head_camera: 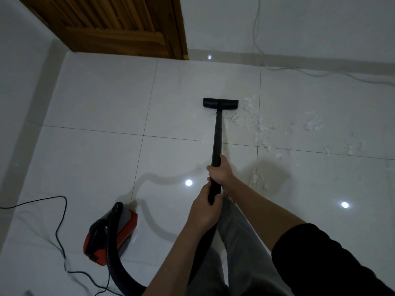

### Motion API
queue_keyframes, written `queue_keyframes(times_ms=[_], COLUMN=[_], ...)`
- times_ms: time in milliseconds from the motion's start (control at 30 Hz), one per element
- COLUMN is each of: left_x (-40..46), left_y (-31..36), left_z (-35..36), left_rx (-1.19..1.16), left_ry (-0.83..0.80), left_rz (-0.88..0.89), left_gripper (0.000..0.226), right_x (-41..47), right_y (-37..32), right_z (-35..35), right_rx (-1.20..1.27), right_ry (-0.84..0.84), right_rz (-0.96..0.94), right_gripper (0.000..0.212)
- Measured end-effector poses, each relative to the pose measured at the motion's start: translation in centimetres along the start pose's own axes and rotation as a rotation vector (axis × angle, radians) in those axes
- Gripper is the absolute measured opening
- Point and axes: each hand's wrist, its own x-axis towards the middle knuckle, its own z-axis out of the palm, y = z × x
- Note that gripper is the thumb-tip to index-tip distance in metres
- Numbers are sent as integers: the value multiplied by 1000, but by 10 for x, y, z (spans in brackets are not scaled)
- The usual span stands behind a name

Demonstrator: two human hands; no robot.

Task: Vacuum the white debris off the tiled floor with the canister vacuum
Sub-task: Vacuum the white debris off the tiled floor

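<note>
A black vacuum wand point(217, 137) runs forward from my hands to a flat black floor head point(220, 103) resting on the white tiled floor point(102, 99). My right hand point(220, 170) grips the wand higher up; my left hand point(204, 212) grips its lower end where the hose joins. White debris point(261, 127) lies scattered right of the floor head, with more near my feet point(257, 178). The red and black canister vacuum point(110, 232) sits on the floor at lower left, its black hose point(116, 265) curving toward me.
A wooden louvred door point(119, 24) stands at the far left of the white wall. A black power cord point(61, 231) loops across the floor left of the canister. A pale cable point(320, 74) trails along the far baseboard. My grey trouser legs show below my arms.
</note>
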Motion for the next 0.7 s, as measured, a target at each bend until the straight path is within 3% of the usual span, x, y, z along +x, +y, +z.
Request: queue_keyframes(times_ms=[467, 700], left_x=[-38, -53], left_y=[-52, -73], left_z=[-7, -10], left_rx=[-15, -7], left_ry=[-24, -24], left_rz=[24, 36], left_gripper=[48, 48], right_x=[-37, -46], right_y=[41, 61], right_z=[27, 43], right_rx=[13, -23], right_ry=[7, 21], right_rz=[2, -4], right_gripper=[32, 42])
